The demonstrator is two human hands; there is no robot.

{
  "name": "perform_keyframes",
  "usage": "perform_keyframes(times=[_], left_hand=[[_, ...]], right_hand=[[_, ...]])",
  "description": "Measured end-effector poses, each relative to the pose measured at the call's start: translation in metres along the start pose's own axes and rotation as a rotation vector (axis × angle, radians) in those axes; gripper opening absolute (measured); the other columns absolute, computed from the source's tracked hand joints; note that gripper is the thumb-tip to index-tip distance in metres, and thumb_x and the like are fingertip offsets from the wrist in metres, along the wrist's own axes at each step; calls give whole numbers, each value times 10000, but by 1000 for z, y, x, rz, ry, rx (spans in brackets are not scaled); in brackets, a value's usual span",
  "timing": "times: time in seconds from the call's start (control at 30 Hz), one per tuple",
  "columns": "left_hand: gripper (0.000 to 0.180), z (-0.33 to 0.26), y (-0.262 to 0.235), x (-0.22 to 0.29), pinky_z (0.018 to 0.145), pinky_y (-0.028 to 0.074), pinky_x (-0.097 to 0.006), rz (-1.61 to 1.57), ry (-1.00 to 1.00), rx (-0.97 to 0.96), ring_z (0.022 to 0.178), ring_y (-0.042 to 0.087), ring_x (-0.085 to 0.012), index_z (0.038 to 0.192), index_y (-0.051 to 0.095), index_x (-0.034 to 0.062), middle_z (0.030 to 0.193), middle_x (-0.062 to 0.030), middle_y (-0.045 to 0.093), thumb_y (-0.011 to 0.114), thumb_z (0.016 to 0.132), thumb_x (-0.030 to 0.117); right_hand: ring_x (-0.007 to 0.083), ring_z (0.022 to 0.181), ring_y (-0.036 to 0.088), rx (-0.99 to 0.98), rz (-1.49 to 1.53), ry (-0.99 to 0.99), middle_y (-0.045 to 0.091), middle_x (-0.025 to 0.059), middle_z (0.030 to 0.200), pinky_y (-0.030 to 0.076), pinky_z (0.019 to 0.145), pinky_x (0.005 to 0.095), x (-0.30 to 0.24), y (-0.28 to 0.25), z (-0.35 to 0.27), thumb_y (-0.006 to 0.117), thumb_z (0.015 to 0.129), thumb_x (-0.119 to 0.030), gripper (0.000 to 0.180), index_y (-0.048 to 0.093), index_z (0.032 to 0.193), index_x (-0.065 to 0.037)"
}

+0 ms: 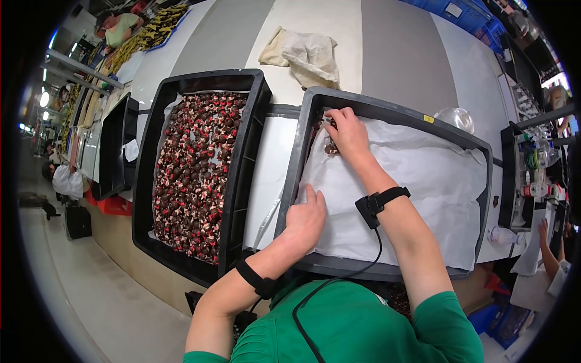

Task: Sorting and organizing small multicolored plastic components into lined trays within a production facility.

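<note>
In front of me a grey tray [396, 114] is lined with a white paper sheet [423, 175]. At its far left corner my right hand [350, 134] has its fingers curled over a few dark chocolate clusters [331, 147], which it partly hides. My left hand [305, 222] lies at the paper's left edge, with two fingers stretched forward and the others mostly hidden. To the left stands a black tray [242, 181], its paper lining covered with many dark chocolate clusters [196, 175] flecked red and pale. Both wrists wear black straps.
Beige cloths [308, 54] lie crumpled beyond the trays. A clear round container [455, 120] sits behind the grey tray, and a plastic bottle [502, 235] lies to its right. Another black tray [118, 148] is at far left. A cable hangs from my right wrist strap; other people work around.
</note>
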State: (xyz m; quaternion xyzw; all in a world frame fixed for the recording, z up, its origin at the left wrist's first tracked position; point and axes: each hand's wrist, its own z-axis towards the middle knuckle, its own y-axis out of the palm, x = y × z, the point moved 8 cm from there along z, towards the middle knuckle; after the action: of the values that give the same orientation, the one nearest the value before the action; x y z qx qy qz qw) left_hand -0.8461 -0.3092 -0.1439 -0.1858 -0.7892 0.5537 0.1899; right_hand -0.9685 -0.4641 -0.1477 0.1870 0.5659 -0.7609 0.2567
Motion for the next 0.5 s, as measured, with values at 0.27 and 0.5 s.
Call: perform_keyframes(times=[0.27, 0.5], left_hand=[[519, -1, 0, 0, 487, 533, -334, 45, 7, 1, 627, 694, -256, 1216, 489, -61, 1334, -314, 456, 636, 740, 83], [476, -2, -2, 3, 479, 530, -356, 39, 9, 34, 618, 689, -291, 1174, 484, -55, 1318, -320, 460, 629, 736, 61]], right_hand=[[221, 905, 604, -16, -94, -71, 597, 16, 904, 441, 751, 400, 0, 12, 4, 672, 816, -181, 101, 640, 908, -154], [211, 933, 598, -3, -104, -100, 606, 12, 902, 437, 775, 393, -8, 18, 9, 636, 844, -198, 83, 635, 915, -156]])
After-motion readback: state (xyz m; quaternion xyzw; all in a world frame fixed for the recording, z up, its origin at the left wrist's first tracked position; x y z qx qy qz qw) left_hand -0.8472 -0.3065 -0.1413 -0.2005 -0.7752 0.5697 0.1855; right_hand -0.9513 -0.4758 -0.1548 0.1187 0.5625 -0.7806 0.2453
